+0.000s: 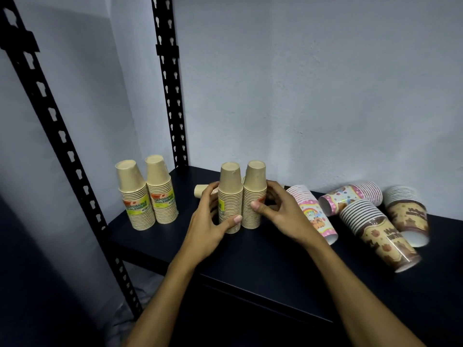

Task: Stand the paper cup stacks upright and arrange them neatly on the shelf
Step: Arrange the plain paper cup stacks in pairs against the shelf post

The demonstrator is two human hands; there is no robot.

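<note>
Standing upright at the middle of the dark shelf [250, 259], two brown cup stacks are gripped side by side in the head view. The left brown stack [230, 196] is clasped by the left hand [213, 221], thumb across its front; the right brown stack [254, 194] is clasped by the right hand [280, 211]. Two more labelled brown stacks [147, 196] are seen upright at the shelf's left end, touching each other. Behind the left hand, a brown cup [201, 191] is seen lying on its side. To the right, pink patterned stacks [315, 214] and brown birthday stacks [380, 231] are seen lying tipped over near the wall [300, 96].
</note>
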